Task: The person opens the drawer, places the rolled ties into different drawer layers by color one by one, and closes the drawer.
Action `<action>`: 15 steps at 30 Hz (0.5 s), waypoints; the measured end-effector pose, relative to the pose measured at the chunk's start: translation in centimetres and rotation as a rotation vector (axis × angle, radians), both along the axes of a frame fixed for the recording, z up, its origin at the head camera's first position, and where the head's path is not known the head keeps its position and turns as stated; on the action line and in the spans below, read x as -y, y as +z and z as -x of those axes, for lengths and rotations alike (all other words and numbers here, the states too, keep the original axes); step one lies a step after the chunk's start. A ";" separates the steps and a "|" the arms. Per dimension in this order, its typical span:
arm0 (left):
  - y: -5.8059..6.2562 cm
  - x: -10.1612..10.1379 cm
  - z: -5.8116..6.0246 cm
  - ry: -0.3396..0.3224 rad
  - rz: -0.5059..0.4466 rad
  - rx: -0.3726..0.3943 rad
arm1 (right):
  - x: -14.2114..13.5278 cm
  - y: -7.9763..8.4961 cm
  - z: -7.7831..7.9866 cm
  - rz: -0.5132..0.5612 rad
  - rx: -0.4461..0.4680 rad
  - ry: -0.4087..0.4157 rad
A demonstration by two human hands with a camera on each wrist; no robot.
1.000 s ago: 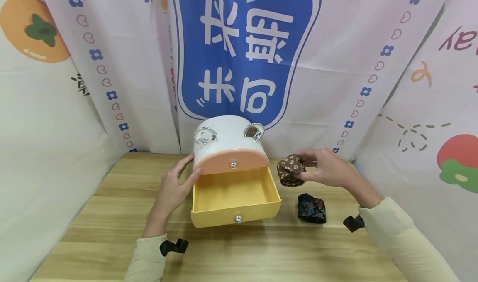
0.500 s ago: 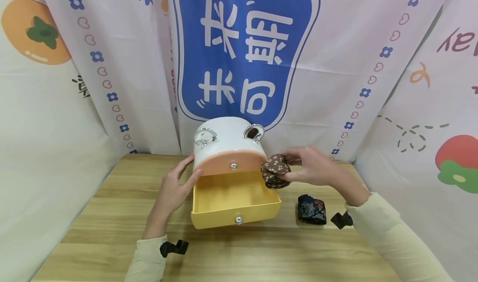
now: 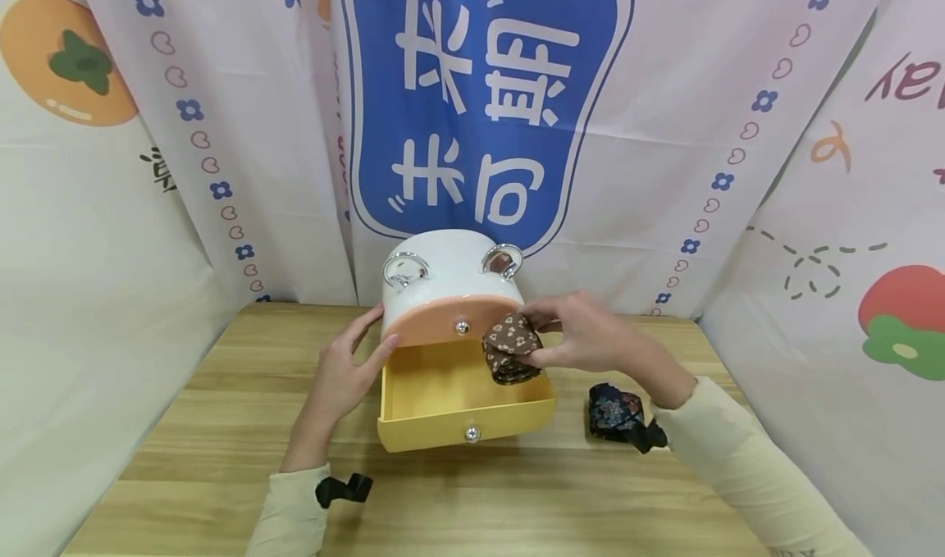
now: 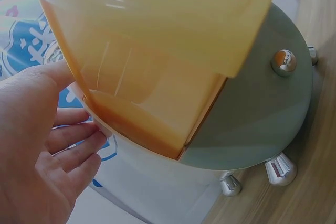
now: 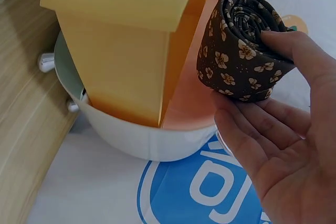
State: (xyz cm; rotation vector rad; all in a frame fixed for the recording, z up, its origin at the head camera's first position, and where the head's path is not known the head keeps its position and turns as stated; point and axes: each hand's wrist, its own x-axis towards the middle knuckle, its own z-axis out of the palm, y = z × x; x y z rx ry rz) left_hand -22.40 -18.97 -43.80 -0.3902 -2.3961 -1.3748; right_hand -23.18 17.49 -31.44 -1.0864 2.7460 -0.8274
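A rolled-up brown necktie (image 3: 511, 345) with small pale flowers is held in my right hand (image 3: 579, 335), thumb on one face and fingers on the other. The roll (image 5: 244, 48) hangs over the right part of a pulled-out yellow drawer (image 3: 443, 381), whose visible floor is bare. This drawer belongs to a small white rounded cabinet (image 3: 446, 262). My left hand (image 3: 347, 368) rests on the cabinet's left side, thumb at the front edge; in the left wrist view its fingers (image 4: 79, 148) touch the side wall, loosely bent.
A second rolled necktie (image 3: 613, 409), dark with coloured flowers, lies on the wooden table (image 3: 221, 426), right of the drawer. Above the yellow drawer sits a shut orange drawer (image 3: 428, 321). Silver rings (image 3: 406, 270) top the cabinet. A printed curtain (image 3: 627, 171) hangs close behind.
My right hand has carried the brown necktie leftward, from beside the cabinet to over the yellow drawer. The left hand has stayed at the cabinet's side.
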 end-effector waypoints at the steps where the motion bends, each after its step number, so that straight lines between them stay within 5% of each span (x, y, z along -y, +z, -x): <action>1: 0.0 0.0 0.0 0.001 0.002 0.000 | 0.2 -0.1 0.0 0.002 0.001 0.008; 7: -0.1 0.1 0.0 0.004 0.007 -0.004 | 1.5 -1.3 0.1 0.008 0.037 0.048; 15: 0.0 0.0 0.0 0.001 0.005 -0.008 | 2.6 -3.0 0.2 -0.039 -0.035 0.043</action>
